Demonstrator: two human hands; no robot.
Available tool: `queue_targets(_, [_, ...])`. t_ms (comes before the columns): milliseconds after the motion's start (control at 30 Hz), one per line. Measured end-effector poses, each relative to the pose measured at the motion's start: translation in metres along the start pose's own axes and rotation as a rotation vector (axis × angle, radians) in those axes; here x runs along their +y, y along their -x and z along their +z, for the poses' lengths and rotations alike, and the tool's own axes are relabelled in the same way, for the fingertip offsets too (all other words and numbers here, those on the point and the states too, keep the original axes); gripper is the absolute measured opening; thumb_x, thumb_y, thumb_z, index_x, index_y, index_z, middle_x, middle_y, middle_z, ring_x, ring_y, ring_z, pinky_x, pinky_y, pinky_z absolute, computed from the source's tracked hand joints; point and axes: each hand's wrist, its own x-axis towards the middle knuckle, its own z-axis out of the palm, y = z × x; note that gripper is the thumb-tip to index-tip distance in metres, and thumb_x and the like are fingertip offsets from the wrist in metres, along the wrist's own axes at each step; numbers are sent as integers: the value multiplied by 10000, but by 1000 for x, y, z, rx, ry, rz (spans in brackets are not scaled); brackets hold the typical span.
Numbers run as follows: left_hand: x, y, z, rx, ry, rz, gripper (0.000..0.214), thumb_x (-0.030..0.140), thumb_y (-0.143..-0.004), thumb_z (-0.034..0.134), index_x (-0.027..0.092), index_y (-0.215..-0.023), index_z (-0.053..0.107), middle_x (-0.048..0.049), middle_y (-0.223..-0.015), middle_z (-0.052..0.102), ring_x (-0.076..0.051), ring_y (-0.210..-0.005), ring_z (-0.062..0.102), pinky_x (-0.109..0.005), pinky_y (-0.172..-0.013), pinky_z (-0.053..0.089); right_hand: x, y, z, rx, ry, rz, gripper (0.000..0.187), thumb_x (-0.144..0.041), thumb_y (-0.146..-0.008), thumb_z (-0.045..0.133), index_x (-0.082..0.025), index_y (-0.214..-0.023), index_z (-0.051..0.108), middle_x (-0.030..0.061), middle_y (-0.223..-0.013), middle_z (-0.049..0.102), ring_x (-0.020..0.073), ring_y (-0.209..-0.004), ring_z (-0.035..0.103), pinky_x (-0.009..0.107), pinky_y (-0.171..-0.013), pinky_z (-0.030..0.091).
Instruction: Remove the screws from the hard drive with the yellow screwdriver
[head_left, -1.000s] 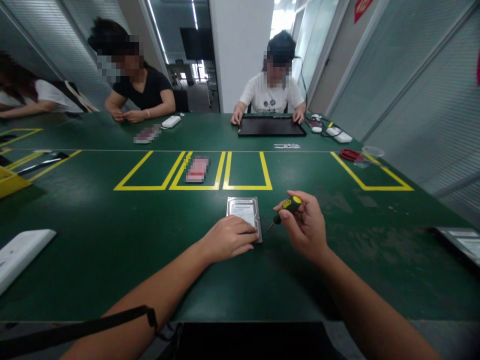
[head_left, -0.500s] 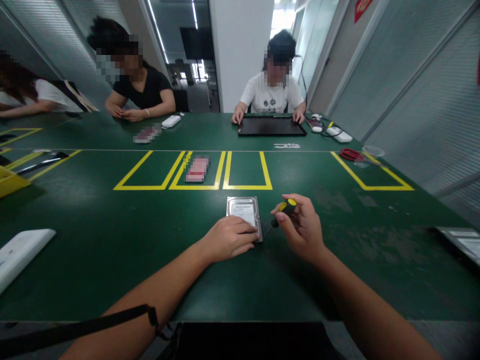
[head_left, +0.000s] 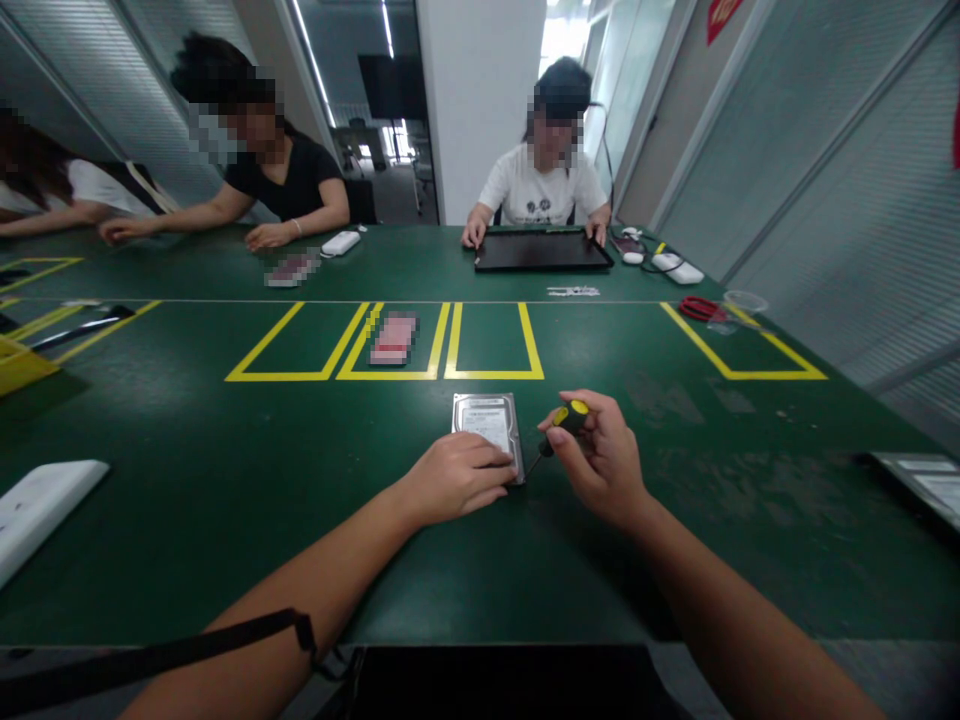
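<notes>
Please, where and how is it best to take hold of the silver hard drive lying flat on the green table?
The silver rectangular hard drive lies flat; the left hand covers its near end, and the right hand holds the black-and-yellow screwdriver at its near right corner. So probably grip its two long side edges at the far half, from above.

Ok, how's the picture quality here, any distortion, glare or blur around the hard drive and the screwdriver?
Head view: the wide lens splays the wall lines outward toward the corners; the hard drive, the screwdriver in the right hand and the left hand resting on the hard drive are sharp; its lid shows a mild sheen, no hard glare; the far window is blown out.
</notes>
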Motion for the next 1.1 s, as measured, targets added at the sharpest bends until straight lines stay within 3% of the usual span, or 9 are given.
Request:
queue_targets(267, [-1,0,-4,-48,36,-12,288,341,-985,540,212,-1194,691,-84,-1122,720,-219,-1001,667,-372,-872,521,-10,-8,-7,66,109,-134,360,-244,-890,647,-228,-1243,577,39,-941,586,142,-740,566,292,-629,483])
queue_targets(433, [-1,1,-3,-74,38,-21,290,339,-981,542,219,-1200,690,-84,-1131,714,-224,-992,663,-375,-862,516,-4,-5,-4,80,17,-113,558,-224,-874,672,-259,-1384,448,49,-1000,617,144,-724,577,286,-586,473])
queue_targets(667, [-3,1,-2,-48,55,-17,271,319,-975,553,217,-1180,698,-80,-1137,719,-219,-1009,664,-377,-885,508,-12,-10,-6,73,-10,-197,303,-222,-897,634,-245,-1193,570,77,-1085,610,161,-809,587,282,-593,471])
queue_targets(767, [-2,0,-2,-48,66,-22,268,321,-971,558,215,-1174,699,-77,-1134,722,-222,-1009,665,-379,-886,509,-16,-15,-6,116,1,-237,229,-233,-899,644,-253,-1124,608,62,-1009,589,180,-861,581,279,-583,454])
queue_targets(933, [-1,-1,-3,-50,86,-26,278,304,-958,566,200,-1185,687,-91,-1141,719,-231,-1046,659,-392,-917,508,-24,-20,-8,141,54,-265,196,-176,-889,655,-246,-1071,634,32,-885,599,159,-785,554,290,-610,437])
queue_targets(1100, [-1,-1,-3,-48,79,-40,317,309,-925,599,178,-1206,666,-100,-1168,706,-248,-1106,645,-432,-975,494,-27,-16,-8,138,61,-208,214,-180,-896,627,-234,-1103,628,44,-961,667,149,-749,583,302,-620,459])
